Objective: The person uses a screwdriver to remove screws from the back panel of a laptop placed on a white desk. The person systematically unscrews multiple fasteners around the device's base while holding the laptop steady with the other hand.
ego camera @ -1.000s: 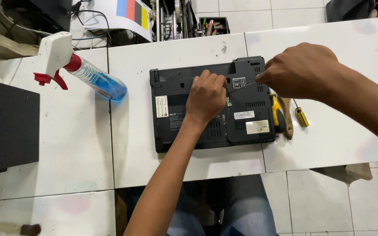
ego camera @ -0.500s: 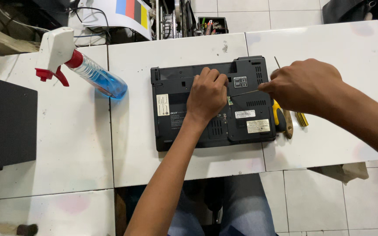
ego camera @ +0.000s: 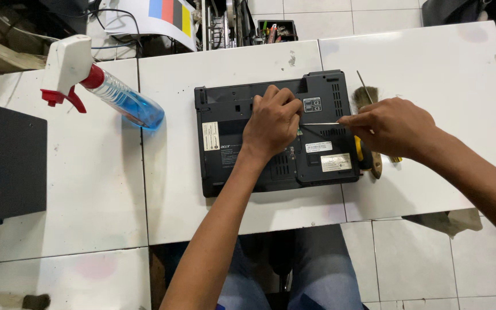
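White tiled bench [ego camera: 431, 63], black laptop [ego camera: 231, 149] upside down at centre. Your left hand [ego camera: 274, 123] presses laptop base, fingers curled, gripping nothing. Your right hand [ego camera: 394, 126] pinches thin metal tool [ego camera: 320, 123]; shaft lies horizontal, tip pointing left, just beside left fingers. Spray bottle [ego camera: 110, 95] well apart, left.

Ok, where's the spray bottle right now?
In the head view, the spray bottle lies on its side on the white table, upper left, just left of the upturned black laptop.
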